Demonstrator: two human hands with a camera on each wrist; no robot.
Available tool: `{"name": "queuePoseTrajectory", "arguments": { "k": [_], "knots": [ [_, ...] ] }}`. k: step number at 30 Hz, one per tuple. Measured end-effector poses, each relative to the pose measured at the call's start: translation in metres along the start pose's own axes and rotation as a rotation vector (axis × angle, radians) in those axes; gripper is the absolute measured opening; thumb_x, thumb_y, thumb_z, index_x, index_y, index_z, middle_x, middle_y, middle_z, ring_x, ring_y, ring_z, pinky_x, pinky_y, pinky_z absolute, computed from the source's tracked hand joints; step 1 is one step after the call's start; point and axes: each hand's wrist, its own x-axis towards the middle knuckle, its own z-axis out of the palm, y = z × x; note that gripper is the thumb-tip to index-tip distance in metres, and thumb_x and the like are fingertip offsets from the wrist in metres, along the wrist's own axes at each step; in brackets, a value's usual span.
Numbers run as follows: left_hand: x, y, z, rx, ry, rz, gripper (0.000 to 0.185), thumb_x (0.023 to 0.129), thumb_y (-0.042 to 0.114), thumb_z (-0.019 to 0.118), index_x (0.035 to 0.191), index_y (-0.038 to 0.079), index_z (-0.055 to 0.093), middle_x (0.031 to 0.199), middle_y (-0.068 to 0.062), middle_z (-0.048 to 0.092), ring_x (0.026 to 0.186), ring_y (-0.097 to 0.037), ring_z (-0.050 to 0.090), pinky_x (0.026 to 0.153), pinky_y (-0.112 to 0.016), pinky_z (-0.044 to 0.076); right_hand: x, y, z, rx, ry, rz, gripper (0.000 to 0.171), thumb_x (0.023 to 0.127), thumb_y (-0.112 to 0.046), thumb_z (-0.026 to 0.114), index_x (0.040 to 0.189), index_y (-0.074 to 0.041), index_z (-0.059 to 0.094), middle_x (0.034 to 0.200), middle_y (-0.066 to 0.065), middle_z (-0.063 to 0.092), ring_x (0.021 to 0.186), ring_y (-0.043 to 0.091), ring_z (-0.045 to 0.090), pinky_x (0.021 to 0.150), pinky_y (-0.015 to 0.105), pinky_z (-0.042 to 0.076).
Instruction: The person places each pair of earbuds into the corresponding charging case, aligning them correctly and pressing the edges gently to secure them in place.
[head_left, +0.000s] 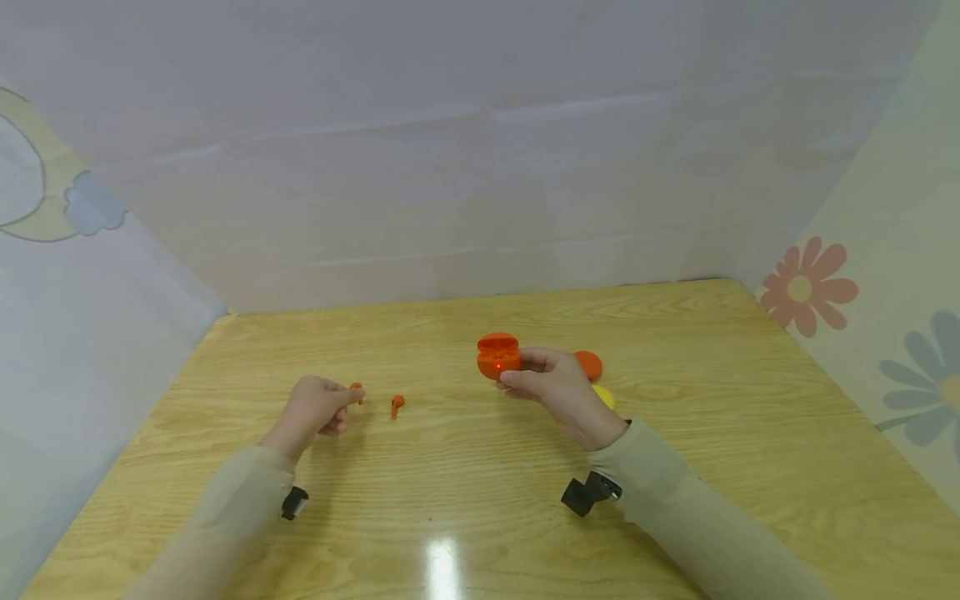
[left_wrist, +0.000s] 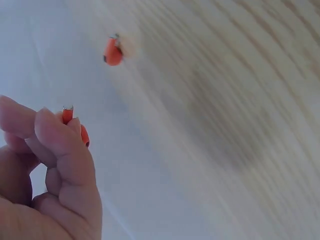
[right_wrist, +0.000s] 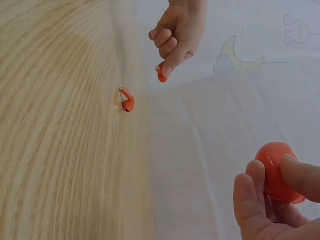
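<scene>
My left hand [head_left: 318, 407] pinches a small orange earbud [head_left: 357, 389] between thumb and fingertips just above the wooden table [head_left: 480, 508]; the same earbud [left_wrist: 70, 120] pokes out past my fingers in the left wrist view and shows as earbud [right_wrist: 161, 76] in the right wrist view. A second orange earbud [head_left: 396, 406] lies on the table just right of that hand, also seen as earbud [left_wrist: 113, 51] and earbud [right_wrist: 127, 101]. My right hand [head_left: 551, 387] grips an orange earbud case [head_left: 498, 356] with its lid open; the case [right_wrist: 276, 171] sits between thumb and fingers.
Behind my right hand lie an orange rounded object [head_left: 589, 364] and a yellow one [head_left: 604, 396], partly hidden. White sheets enclose the table at the back and both sides, with flower prints [head_left: 808, 287] on the right.
</scene>
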Motion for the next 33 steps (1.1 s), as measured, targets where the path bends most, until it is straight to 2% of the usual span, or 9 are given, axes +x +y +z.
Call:
{"name": "queuePoseTrajectory", "arguments": {
  "k": [8,17,25,33],
  "knots": [
    [-0.013,0.008,0.004,-0.065,0.037,0.026,0.038,0.097,0.019,0.062,0.115,-0.014,0.061,0.055,-0.002,0.054,0.045,-0.008,0.053,0.054,-0.026,0.053,0.000,0.002,0.000,0.005,-0.005,-0.007,0.039,0.092,0.005,0.061,0.129,0.012,0.052,0.123,0.022,0.058,0.091,0.018,0.066,0.086,0.034,0.053],
    [-0.022,0.014,0.009,-0.091,0.054,0.063,0.036,0.097,0.019,0.062,0.114,-0.013,0.062,0.055,-0.001,0.052,0.046,-0.009,0.053,0.055,-0.026,0.054,-0.002,0.001,0.000,-0.003,-0.005,-0.003,0.042,0.092,0.003,0.062,0.132,0.011,0.051,0.124,0.023,0.058,0.092,0.018,0.067,0.088,0.035,0.053],
    [-0.033,0.026,0.016,-0.128,0.094,0.079,0.033,0.096,0.018,0.065,0.110,-0.011,0.064,0.054,-0.001,0.051,0.046,-0.008,0.052,0.053,-0.025,0.054,-0.001,0.001,0.001,-0.009,-0.013,-0.011,0.041,0.092,0.003,0.062,0.131,0.011,0.051,0.123,0.022,0.058,0.092,0.018,0.067,0.087,0.035,0.053],
    [-0.040,0.031,0.024,-0.133,0.097,0.102,0.031,0.096,0.019,0.064,0.109,-0.009,0.066,0.054,-0.002,0.052,0.046,-0.010,0.054,0.055,-0.026,0.054,-0.002,0.000,0.003,-0.004,-0.014,-0.008,0.040,0.093,0.002,0.062,0.130,0.011,0.051,0.119,0.020,0.060,0.091,0.016,0.066,0.090,0.038,0.051]
  ]
}}
